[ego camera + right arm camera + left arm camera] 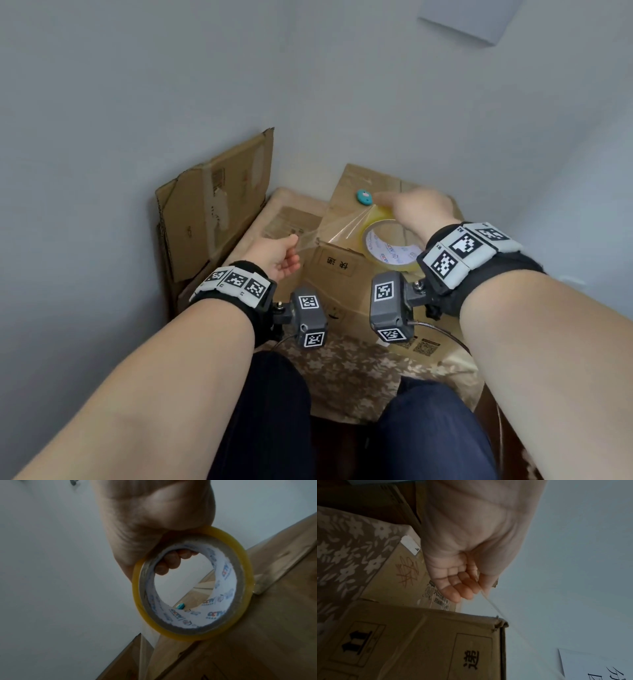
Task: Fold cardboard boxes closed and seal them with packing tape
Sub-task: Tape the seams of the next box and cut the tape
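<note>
- Over the closed box [346, 260], the right hand [423, 209] holds the tape roll [390, 246] up on edge, just above the lid.
- The right wrist view shows what the head view can't: the fingers [169, 562] hook through the roll's core and curl round its rim, so that's a firm grip on the roll.
- A clear strip [337, 229] runs from the roll leftwards over the box's near left corner to the left hand [279, 255].
- The left hand pinches the strip's free end between thumb and curled fingers; the left wrist view shows the strip edge-on as a thin line, passing right at the box corner [500, 622]. Can't tell if it touches there.
- Only the head view shows the layout: the box sits on a bigger box [291, 219], which sits on a flowery cloth [342, 377], with flattened cardboard [219, 202] leaning on the wall to the left.
- A little teal thing [364, 196] lies on the lid near the right fingertips; it also peeks through the roll's hole in the right wrist view.
</note>
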